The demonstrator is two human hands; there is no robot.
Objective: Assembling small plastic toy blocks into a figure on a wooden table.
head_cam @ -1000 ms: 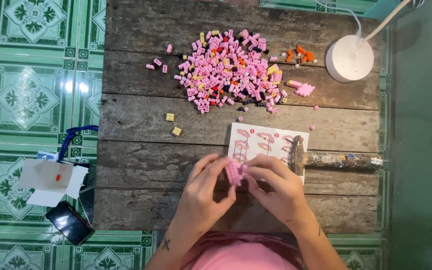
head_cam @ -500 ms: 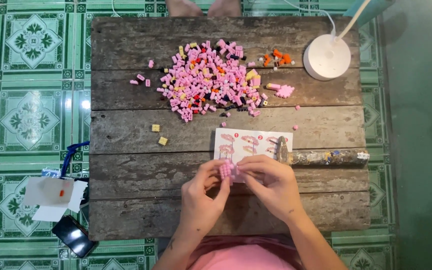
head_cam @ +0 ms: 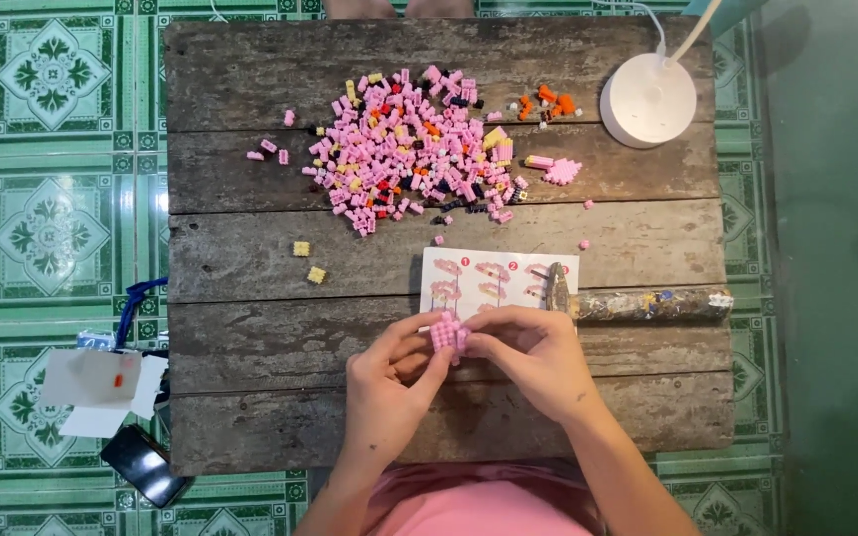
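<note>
Both my hands meet over the near part of a worn wooden table [head_cam: 250,397]. A small pink block assembly [head_cam: 445,334] is pinched between the fingers of my left hand [head_cam: 389,387] and my right hand [head_cam: 528,359]. Just beyond it lies a white instruction sheet [head_cam: 494,278] with pink pictures, partly covered by my right hand. A big heap of small pink bricks [head_cam: 409,149], mixed with yellow, orange and dark ones, is spread on the far half of the table.
A white round lamp base [head_cam: 647,99] stands at the far right. A hammer-like tool [head_cam: 638,303] lies right of the sheet. Two yellow bricks [head_cam: 308,262] lie apart. Papers [head_cam: 101,387] and a dark phone [head_cam: 143,465] rest on the green tiled floor, left.
The view has shifted, so the table sits lower and more centred. My hands keep holding the pink assembly, with the fingers slightly rearranged around it.
</note>
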